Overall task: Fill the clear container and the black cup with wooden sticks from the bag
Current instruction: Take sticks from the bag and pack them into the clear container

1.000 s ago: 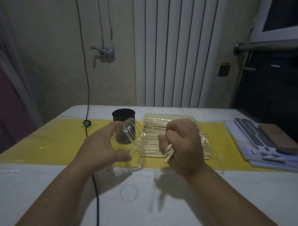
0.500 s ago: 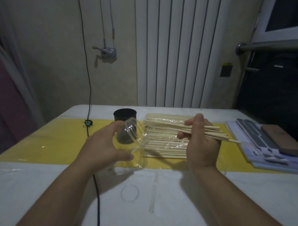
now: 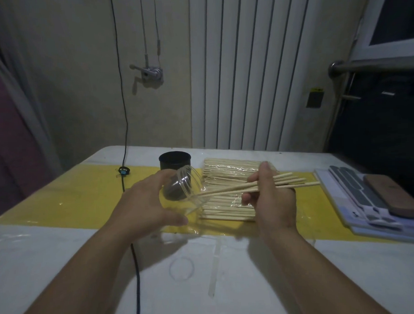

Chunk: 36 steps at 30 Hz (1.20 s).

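My left hand grips the clear container, tilted on its side with its mouth turned right, just above the yellow strip. My right hand holds a small bunch of wooden sticks lying level; their left tips reach the container's mouth. Behind the hands the bag of wooden sticks lies flat on the table. The black cup stands upright behind the clear container.
A black cable runs across the white table from the wall to the front edge. A stack of flat grey pads and a brown block lies at the right. A clear round lid rests in front.
My right hand lifted a bunch of sticks off the bag, turned them level and moved them left until their tips met the container's mouth. My left hand kept the container tilted in place.
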Available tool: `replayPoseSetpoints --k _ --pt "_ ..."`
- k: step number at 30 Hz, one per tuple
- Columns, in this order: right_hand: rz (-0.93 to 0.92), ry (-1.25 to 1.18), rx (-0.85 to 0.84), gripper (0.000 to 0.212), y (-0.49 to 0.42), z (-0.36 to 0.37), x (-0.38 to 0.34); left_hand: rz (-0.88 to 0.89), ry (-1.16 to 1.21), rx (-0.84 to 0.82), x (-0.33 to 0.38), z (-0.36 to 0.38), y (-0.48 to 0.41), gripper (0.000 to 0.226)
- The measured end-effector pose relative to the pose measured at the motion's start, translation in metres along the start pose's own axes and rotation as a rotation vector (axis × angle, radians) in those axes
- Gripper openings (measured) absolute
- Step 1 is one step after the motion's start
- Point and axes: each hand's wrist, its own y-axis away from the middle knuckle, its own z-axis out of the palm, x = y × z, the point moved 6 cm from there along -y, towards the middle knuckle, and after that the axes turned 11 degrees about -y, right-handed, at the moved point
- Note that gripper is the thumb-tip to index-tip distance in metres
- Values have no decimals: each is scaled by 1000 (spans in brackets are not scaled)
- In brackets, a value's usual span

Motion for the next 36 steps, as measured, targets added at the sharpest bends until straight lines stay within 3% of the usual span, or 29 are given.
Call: replayPoseSetpoints --k 4,5,9,14,17,19,21,23,25,28,36 --pt "182 147 -369 5 3 19 22 28 -28 11 3 -1 1 100" --pt "207 134 -407 16 3 20 27 29 -31 15 4 -2 1 99" --pt "252 -123 -388 16 -3 20 27 32 -37 15 4 -3 1 100" --pt "289 -231 -393 21 -5 17 29 23 -35 9 2 -1 0 103" --pt "282 -277 -307 27 -13 10 30 16 -16 17 0 -1 0 100" --pt "199 -51 -295 36 -18 2 31 8 0 19 -1 -1 -1 98" --pt "44 393 -374 36 -17 -2 34 1 11 20 -2 -1 -1 97" --pt "-81 842 -495 27 -13 0 42 -3 18 20 -2 -1 -2 98" --pt "-108 1077 -612 14 -9 3 51 -3 23 25 -2 -2 -2 98" --pt "-149 1238 -691 17 -6 9 60 -10 30 27 -3 -2 -2 98" --pt "-296 1329 -728 13 -11 15 67 -19 29 19 -4 0 -4 99"
